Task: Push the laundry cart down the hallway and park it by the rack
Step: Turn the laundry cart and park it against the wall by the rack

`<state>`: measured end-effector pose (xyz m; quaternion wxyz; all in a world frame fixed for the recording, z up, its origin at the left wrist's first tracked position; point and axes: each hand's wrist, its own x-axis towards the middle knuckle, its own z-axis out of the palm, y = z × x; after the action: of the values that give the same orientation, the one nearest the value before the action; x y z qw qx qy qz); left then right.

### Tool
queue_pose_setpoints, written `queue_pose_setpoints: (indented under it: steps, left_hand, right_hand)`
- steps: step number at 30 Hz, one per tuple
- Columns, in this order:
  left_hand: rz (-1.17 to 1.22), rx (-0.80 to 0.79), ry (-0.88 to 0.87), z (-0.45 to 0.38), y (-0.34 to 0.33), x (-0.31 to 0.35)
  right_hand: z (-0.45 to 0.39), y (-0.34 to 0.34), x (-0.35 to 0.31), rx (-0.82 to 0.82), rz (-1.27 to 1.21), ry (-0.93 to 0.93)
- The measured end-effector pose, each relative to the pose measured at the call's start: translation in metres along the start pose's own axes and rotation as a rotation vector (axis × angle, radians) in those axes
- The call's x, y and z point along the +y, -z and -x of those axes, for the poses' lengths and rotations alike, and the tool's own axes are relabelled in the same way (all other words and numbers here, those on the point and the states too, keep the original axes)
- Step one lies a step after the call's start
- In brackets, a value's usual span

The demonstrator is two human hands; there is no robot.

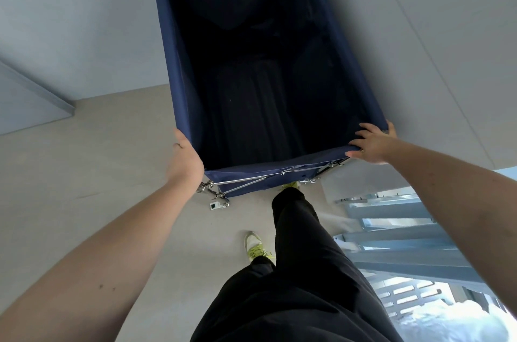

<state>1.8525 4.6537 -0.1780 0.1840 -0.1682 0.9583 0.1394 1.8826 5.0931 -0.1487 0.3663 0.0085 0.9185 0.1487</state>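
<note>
Pushing the laundry cart [179, 42] along the hallway.
Left hand [184, 158] at 9 o'clock and right hand [372, 144] at 3 o'clock, fingers closed on near corners, for steering.

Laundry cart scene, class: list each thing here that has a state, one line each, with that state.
Laundry cart: upright on its wheels, bag open, seemingly empty.
Left hand: gripping the near left corner.
Right hand: gripping the near right corner.
Person's legs: mid-stride behind the cart.
Metal rack: standing to the right.
</note>
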Motion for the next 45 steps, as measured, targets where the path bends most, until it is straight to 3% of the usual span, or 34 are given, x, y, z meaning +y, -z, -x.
queue_pose_setpoints:
  steps: [22, 30, 35, 45]
  left_hand:
    - [0.104, 0.041, 0.046, -0.0041, 0.0046, 0.0013]
    - [0.194, 0.028, -0.059, -0.0007, 0.0037, -0.0002]
    - [-0.006, 0.012, -0.007, -0.001, 0.004, 0.0059]
    - [0.041, 0.022, -0.055, 0.0027, 0.0084, 0.004]
  right_hand:
    - [-0.0018, 0.0024, -0.003, -0.014, -0.014, -0.013]
    - [-0.0009, 0.0006, -0.0017, -0.019, -0.022, -0.022]
    - [-0.0003, 0.0, -0.0011, -0.004, -0.03, -0.009]
    - [-0.0031, 0.0012, 0.0012, 0.014, -0.028, 0.014]
